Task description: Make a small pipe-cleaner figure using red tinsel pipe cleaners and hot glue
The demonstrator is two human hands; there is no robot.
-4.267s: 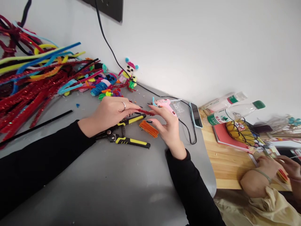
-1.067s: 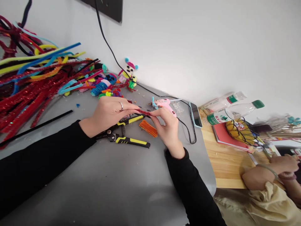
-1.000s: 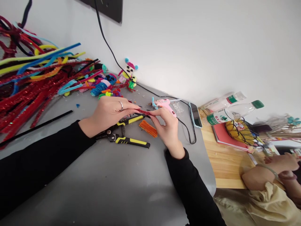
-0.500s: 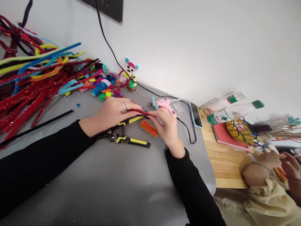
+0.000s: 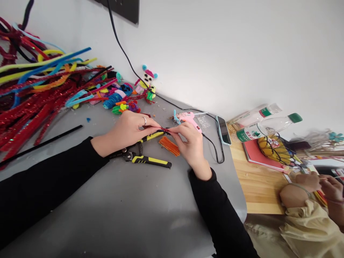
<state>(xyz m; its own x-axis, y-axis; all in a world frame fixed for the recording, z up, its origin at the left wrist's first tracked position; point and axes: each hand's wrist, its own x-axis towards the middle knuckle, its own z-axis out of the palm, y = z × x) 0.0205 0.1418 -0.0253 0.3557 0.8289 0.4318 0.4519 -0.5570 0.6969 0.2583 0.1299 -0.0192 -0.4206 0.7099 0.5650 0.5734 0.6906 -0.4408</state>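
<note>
My left hand (image 5: 126,129) and my right hand (image 5: 188,143) meet over the grey table (image 5: 129,211). Both pinch a short red glitter pipe cleaner (image 5: 164,129) between their fingertips, one at each end. A ring sits on a finger of my left hand. Just under the hands lie yellow-and-black wire strippers (image 5: 146,160). A small bundle of orange pipe-cleaner pieces (image 5: 169,146) lies beside my right hand.
A big heap of red, blue and yellow pipe cleaners (image 5: 34,89) fills the far left. Small colourful figures (image 5: 122,96), a pink glue gun (image 5: 188,118) with its cable, and a phone (image 5: 223,130) lie behind. At right, bottles (image 5: 266,125) and another person's hands (image 5: 314,186) over a wooden table.
My two hands have drawn closer together, so less of the red pipe cleaner shows between the fingertips. The other person's hands at right have shifted a little.
</note>
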